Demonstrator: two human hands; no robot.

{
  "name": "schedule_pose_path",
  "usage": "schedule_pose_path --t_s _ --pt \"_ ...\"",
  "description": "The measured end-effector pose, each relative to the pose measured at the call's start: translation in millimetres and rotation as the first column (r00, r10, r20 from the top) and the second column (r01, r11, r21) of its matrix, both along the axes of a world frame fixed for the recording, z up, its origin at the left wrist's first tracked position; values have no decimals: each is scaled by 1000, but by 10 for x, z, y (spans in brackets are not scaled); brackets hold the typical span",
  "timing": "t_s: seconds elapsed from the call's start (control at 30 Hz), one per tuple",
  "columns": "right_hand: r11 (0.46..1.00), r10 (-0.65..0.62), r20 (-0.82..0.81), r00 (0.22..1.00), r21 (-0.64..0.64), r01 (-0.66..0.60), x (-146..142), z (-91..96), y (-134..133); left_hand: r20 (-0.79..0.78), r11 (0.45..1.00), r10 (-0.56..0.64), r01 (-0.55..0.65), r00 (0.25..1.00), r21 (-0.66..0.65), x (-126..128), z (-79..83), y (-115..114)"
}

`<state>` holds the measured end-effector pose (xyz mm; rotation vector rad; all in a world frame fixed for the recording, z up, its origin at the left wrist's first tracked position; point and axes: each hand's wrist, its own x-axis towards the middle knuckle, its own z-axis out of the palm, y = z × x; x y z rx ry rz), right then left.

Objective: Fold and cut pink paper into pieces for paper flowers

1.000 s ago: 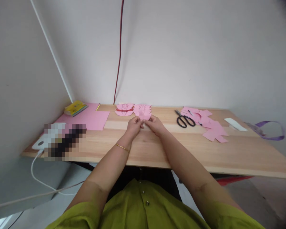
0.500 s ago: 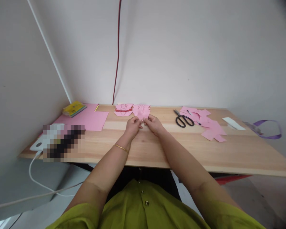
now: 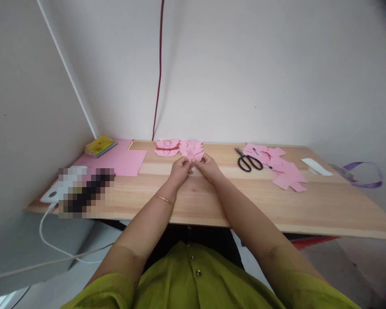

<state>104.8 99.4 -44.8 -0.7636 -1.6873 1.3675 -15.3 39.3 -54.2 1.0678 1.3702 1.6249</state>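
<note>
A green shirt [image 3: 196,274], cut off at the bottom of the view, covers the near foreground. On the table [image 3: 199,206], at near left, a blocked-out patch [image 3: 86,193] conceals its contents and part of a white object [image 3: 49,196] with a cable attached.

Farther in, past the table's middle, the left hand [image 3: 180,169] and right hand [image 3: 209,168] sit side by side, nearly touching. Each pinches the near edge of a cut pink paper [image 3: 190,147] between thumb and fingers. The paper is a small piece with jagged, notched sides, creases and darker markings on its face; its near right corner shows a folded flap. The fingers hide the near edge. Whether the paper rests on the table or is slightly raised cannot be determined. The markings are too small to read.

To the right lie black-handled scissors [image 3: 249,160], beside a group of pink scraps [image 3: 287,171]. Two dark-and-white bits [image 3: 256,151] show among the scraps; whether they belong to one item cannot be established.

Just left of the held paper, a second notched pink piece [image 3: 167,144] carries a red band. Contact between the two is unclear.
</note>
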Motion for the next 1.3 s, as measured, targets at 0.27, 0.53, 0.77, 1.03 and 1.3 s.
schedule_pose_path --t_s 0.27,0.53,0.77,1.03,1.3 --pt "999 -22 -19 1000 -33 22 25 -22 5 -119 998 -67 67 991 0 -16 -5 -16" --pt "998 -30 -18 999 -50 29 24 19 -30 -98 996 -93 91 991 -19 -34 22 -31" --pt "991 -108 49 993 -70 111 20 9 -1 -31 995 -96 95 995 -25 -3 51 -36" --pt "998 51 -67 996 -41 -54 11 15 -21 21 998 -69 69 997 5 -10 27 -12" --pt "999 -1 15 1000 40 0 -16 -102 60 87 999 -18 15 996 38 -28 15 20"
